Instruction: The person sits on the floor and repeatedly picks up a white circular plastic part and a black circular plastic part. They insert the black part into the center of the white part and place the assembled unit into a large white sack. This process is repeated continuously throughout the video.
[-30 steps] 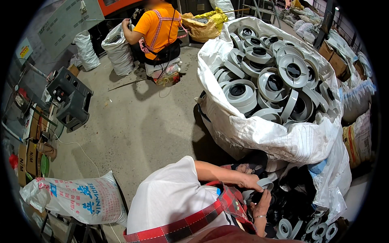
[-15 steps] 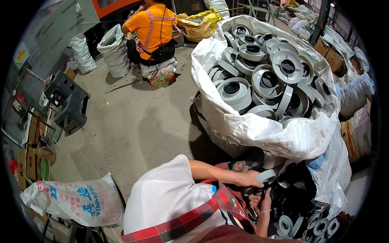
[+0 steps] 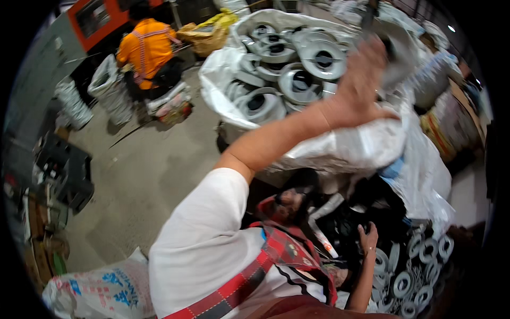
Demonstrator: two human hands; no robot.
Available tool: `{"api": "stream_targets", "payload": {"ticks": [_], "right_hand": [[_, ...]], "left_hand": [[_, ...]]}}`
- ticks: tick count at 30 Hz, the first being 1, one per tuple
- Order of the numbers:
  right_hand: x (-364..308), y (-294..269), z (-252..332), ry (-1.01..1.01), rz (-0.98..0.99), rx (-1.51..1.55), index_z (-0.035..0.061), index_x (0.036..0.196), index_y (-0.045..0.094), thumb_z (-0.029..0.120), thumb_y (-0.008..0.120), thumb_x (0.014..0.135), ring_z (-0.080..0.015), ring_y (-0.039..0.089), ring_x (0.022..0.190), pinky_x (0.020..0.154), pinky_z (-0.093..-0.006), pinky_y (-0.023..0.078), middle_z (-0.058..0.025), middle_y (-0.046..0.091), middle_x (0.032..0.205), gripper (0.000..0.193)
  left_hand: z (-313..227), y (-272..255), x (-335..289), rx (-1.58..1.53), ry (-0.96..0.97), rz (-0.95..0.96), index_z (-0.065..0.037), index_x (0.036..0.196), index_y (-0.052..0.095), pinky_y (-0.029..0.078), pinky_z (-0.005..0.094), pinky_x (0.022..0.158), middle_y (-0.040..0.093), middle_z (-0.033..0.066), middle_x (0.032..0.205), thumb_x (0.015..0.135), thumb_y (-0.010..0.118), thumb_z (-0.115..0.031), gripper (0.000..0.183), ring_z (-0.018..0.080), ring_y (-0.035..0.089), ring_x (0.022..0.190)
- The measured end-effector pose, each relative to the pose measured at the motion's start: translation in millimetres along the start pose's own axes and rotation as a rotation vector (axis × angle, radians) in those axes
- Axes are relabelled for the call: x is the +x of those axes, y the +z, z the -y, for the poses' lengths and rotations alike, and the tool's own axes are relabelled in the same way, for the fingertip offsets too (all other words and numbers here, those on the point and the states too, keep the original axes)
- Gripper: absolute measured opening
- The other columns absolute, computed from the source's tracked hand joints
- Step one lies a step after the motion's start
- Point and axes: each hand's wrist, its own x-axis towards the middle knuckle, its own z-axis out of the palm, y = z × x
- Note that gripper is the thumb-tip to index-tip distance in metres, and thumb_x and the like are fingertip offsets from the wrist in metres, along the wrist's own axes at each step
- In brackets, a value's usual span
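Observation:
My left hand (image 3: 362,87) is stretched out over the big white woven bag (image 3: 350,143), blurred, with the thumb spread away from the fingers. Just beyond the fingertips is a grey plastic reel (image 3: 398,56) with a dark centre, also smeared by motion; it looks loose of the hand. Several grey reels (image 3: 300,84) with black hubs fill the bag. Low at the right, my right hand (image 3: 367,239) has its fingers curled around a black piece at the heap of black plastic parts (image 3: 345,220); its exact shape is hard to make out.
Grey rings (image 3: 402,284) lie in a pile beside my right forearm. Further off, a person in an orange shirt (image 3: 146,48) sits near white sacks (image 3: 110,85) and a yellow sack (image 3: 207,34). A printed white sack (image 3: 103,290) and a dark plastic stool (image 3: 64,170) are at the left.
My left hand has swung up from my lap to over the bag, and the grey reel has left it. My right hand has moved away to the black parts. The view has shifted right.

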Motion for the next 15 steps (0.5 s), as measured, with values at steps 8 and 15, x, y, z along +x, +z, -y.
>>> {"api": "stream_targets", "payload": {"ticks": [8, 15], "right_hand": [[-19, -21, -135, 0.498, 0.68, -0.655, 0.0045, 0.124, 0.05, 0.05, 0.069, 0.071, -0.0338, 0.047, 0.119, 0.097, -0.0458, 0.04, -0.0186, 0.053, 0.125, 0.072], [-19, -28, -179, 0.421, 0.179, -0.526, -0.0008, 0.105, 0.06, 0.036, 0.066, 0.078, -0.0374, 0.054, 0.107, 0.087, -0.0413, 0.045, -0.0232, 0.059, 0.112, 0.047]], "left_hand": [[-79, -10, -80, -0.741, -0.335, 0.494, 0.001, 0.124, 0.05, 0.041, 0.0343, 0.095, 0.054, 0.0159, 0.124, 0.082, 0.066, -0.022, 0.05, 0.024, 0.052, 0.114], [-112, 7, -183, -1.023, -1.048, 0.85, 0.003, 0.118, 0.055, 0.046, 0.0278, 0.087, 0.062, 0.0127, 0.109, 0.083, 0.064, -0.02, 0.043, 0.0153, 0.06, 0.097]]}}
